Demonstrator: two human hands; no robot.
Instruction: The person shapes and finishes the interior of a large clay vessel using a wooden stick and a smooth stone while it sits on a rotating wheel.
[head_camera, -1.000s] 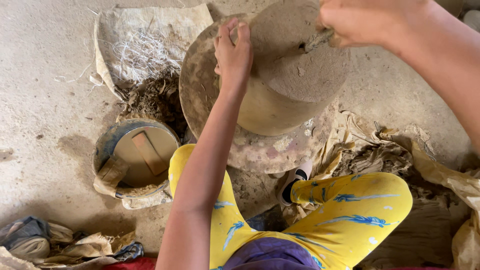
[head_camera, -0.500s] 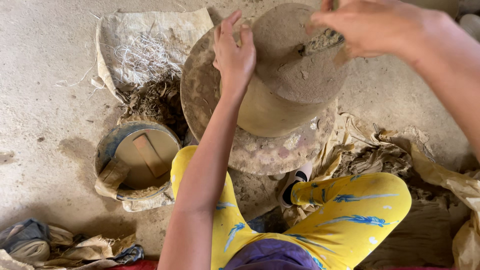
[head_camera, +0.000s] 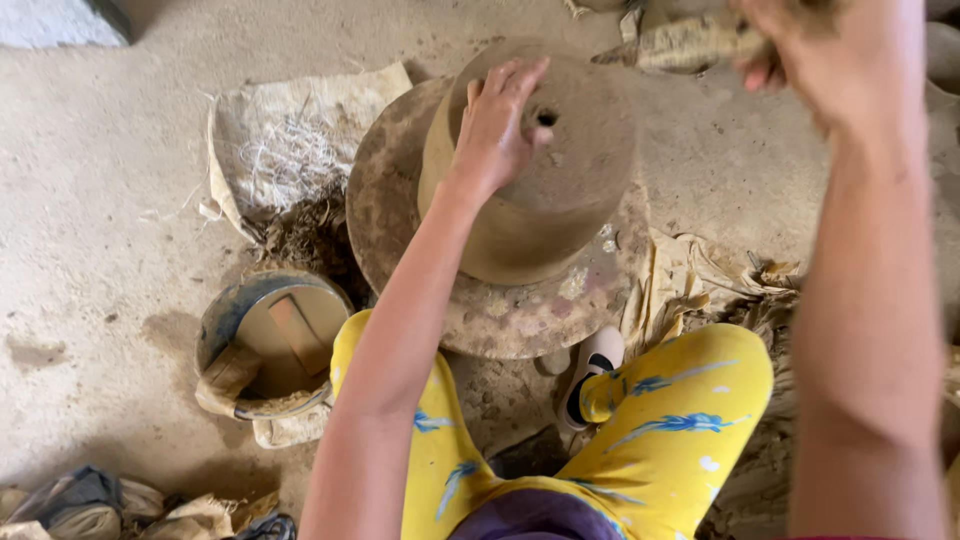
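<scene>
A drum-shaped brown clay form (head_camera: 570, 180) with a small hole in its flat top stands on a round, stained wheel disc (head_camera: 500, 315) on the floor. My left hand (head_camera: 492, 130) lies flat on the form's top near the left rim, fingers spread, holding nothing. Off the form, my right hand (head_camera: 800, 65) is raised at the upper right with its fingers curled; the frame edge cuts it, so what it holds is unclear. My knees in yellow patterned trousers (head_camera: 660, 440) sit just in front of the disc.
A round bucket (head_camera: 262, 345) with muddy water and a flat stick stands left of my knee. A frayed sack (head_camera: 300, 140) with fibres and debris lies beyond it. Crumpled sacking (head_camera: 700, 275) lies right of the disc, rags (head_camera: 80, 505) at the bottom left.
My right hand has lifted off the top of the form and moved up to the right. The small hole in the top now shows. My left hand stays on the form.
</scene>
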